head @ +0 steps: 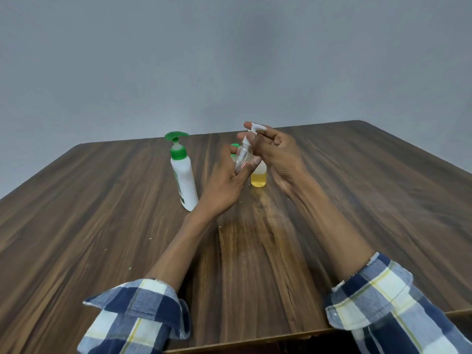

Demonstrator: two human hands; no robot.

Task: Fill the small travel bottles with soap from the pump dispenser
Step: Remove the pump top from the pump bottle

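Gripping the empty travel bottle [243,159] tilted, neck toward the right hand [277,154], the left hand [226,182] holds it while the right fingers [251,125] pinch its white pump top [258,128], and the pump dispenser [182,172] stands to the left.

A dark wooden table [102,213] with streaked grain fills the lower view, its rounded far corner at upper right and its near edge along the bottom. Pale specks [129,268] dot its left part. A plain grey wall [229,60] rises behind
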